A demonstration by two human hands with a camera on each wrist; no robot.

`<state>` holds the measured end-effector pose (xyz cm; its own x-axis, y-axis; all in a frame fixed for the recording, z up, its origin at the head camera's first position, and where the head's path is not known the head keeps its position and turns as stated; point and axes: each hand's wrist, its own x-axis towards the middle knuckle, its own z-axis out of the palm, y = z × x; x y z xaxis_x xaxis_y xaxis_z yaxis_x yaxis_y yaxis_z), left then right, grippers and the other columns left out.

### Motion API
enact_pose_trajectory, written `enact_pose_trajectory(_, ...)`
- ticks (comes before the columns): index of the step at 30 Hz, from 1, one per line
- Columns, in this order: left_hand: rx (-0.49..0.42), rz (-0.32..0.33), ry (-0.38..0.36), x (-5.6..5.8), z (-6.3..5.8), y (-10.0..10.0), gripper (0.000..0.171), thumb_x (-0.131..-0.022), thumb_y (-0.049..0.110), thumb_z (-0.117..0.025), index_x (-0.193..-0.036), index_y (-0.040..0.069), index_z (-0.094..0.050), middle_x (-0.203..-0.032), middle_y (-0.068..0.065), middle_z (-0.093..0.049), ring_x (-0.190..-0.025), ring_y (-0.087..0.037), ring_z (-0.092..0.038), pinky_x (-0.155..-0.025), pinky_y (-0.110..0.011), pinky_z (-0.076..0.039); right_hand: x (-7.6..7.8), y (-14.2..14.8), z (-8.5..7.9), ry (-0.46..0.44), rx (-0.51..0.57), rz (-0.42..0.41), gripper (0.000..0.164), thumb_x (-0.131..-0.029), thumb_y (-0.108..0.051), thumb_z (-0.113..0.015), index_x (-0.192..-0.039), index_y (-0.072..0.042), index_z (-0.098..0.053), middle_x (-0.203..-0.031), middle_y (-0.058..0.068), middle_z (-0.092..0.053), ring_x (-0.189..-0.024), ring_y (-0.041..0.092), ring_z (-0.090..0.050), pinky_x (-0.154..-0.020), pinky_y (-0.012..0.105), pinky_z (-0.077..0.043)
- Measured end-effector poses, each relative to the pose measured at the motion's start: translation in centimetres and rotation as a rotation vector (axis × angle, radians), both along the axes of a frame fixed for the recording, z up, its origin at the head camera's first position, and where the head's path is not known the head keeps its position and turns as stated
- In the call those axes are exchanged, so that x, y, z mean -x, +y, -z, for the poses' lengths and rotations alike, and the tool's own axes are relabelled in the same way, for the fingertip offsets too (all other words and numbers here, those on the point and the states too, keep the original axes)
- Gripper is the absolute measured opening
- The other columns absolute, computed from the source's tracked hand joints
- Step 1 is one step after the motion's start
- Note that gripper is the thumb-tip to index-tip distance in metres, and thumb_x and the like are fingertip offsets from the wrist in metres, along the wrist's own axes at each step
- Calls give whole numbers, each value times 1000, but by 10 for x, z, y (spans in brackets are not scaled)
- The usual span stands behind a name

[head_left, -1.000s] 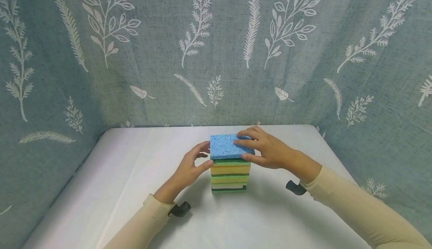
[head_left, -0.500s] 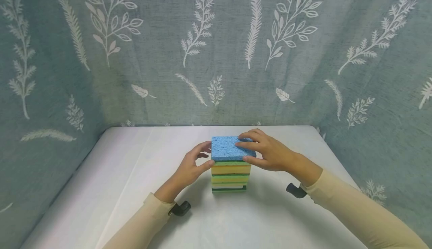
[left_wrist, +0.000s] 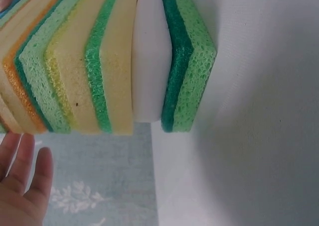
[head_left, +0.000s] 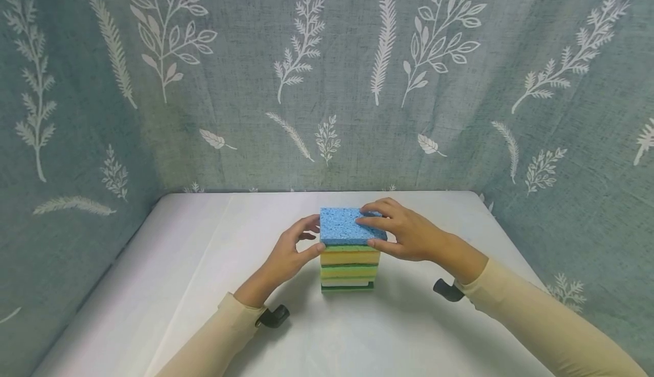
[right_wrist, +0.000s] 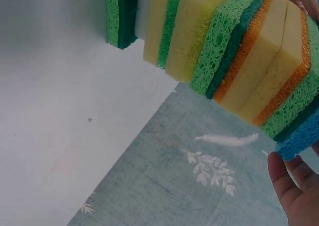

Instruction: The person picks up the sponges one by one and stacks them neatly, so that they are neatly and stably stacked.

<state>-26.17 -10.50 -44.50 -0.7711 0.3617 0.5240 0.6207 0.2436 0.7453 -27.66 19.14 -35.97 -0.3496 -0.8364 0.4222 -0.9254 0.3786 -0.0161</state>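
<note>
A tall stack of sponges (head_left: pixel 349 272) stands on the white table, layered in green, yellow, orange and cream, with a white block (left_wrist: pixel 150 61) low down. On top lies a speckled blue sponge (head_left: pixel 339 225). My left hand (head_left: pixel 286 255) holds the upper left of the stack, thumb at the front corner and fingers around the back side, their tips partly hidden in the head view. My right hand (head_left: pixel 409 232) grips the blue sponge at its right end, fingers spread over the top and thumb at the front edge. The right wrist view has fingertips (right_wrist: pixel 279 173) at the blue corner.
The white table (head_left: pixel 204 241) ends at a far edge just behind the stack. A blue-grey curtain (head_left: pixel 327 82) with white leaf prints hangs behind and at both sides. Black wrist devices (head_left: pixel 273 316) sit at both cuffs.
</note>
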Motion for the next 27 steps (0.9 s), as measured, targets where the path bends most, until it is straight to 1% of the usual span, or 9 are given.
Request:
enact_pose_trajectory(4, -11, 3, -13, 0, 1, 0, 58, -92, 29, -68, -144, 12, -45, -130, -3, -55, -116, -30, -52, -96, -47, -46, 0, 0, 0, 3, -12, 4, 43, -96, -39, -59, -133, -17, -60, -136, 8, -51, -126, 26, -45, -99, 47, -45)
enact_pose_trajectory(9, -2, -6, -28, -1, 0, 0, 58, -91, 16, -69, -144, 10, -45, -131, -7, -55, -116, -28, -52, -97, -49, -45, 1, 1, -1, -2, -27, 13, 44, -97, -42, -56, -134, -18, -59, -137, 8, -50, -127, 25, -44, -101, 46, -44)
enact_pose_trajectory(13, 18, -14, -40, -2, -2, -1, 60, -90, 10, -68, -144, 5, -43, -133, -13, -53, -117, -36, -51, -98, -51, -44, 1, 1, -2, -6, -31, 16, 47, -97, -46, -55, -135, -18, -58, -137, 8, -50, -128, 24, -44, -101, 46, -43)
enact_pose_trajectory(16, 29, -23, -46, -3, -5, -3, 60, -89, 6, -69, -143, 1, -43, -132, -18, -53, -117, -41, -50, -98, -55, -43, 1, 1, -2, -1, -25, 9, 49, -96, -47, -57, -135, -17, -58, -137, 8, -51, -128, 24, -44, -101, 45, -43)
enact_pose_trajectory(18, 34, -24, -43, -4, -7, -5, 60, -88, 6, -69, -142, 1, -43, -131, -18, -53, -117, -40, -51, -98, -56, -43, 2, 2, -3, 12, -14, -3, 51, -95, -48, -58, -135, -16, -58, -136, 9, -51, -127, 25, -45, -101, 45, -44)
enact_pose_trajectory(21, 41, -34, -14, -5, -10, -9, 60, -89, 10, -70, -143, 6, -45, -131, -11, -55, -117, -31, -53, -97, -51, -45, 3, 6, -4, 19, 12, -6, 52, -95, -48, -58, -134, -14, -58, -136, 9, -51, -126, 25, -46, -100, 44, -44)
enact_pose_trajectory(23, 51, -42, 7, -5, -11, -14, 59, -89, 15, -71, -143, 11, -46, -130, -5, -56, -116, -25, -53, -97, -47, -46, 2, 9, -3, 12, 26, 18, 53, -95, -48, -58, -134, -13, -58, -136, 9, -51, -126, 25, -46, -99, 45, -45)
enact_pose_trajectory(25, 66, -59, 4, -11, -18, -19, 57, -90, 16, -71, -142, 10, -47, -130, -6, -56, -116, -25, -54, -97, -47, -46, 1, 13, -2, -14, 39, 54, 52, -95, -45, -60, -135, -13, -58, -137, 9, -50, -127, 25, -46, -99, 45, -45)
enact_pose_trajectory(27, 91, -83, 1, -11, -18, -28, 56, -90, 20, -71, -141, 11, -47, -129, -5, -57, -115, -25, -54, -97, -47, -46, 0, 18, 0, -43, 55, 92, 50, -94, -39, -64, -136, -12, -57, -137, 8, -51, -127, 26, -46, -99, 46, -45)
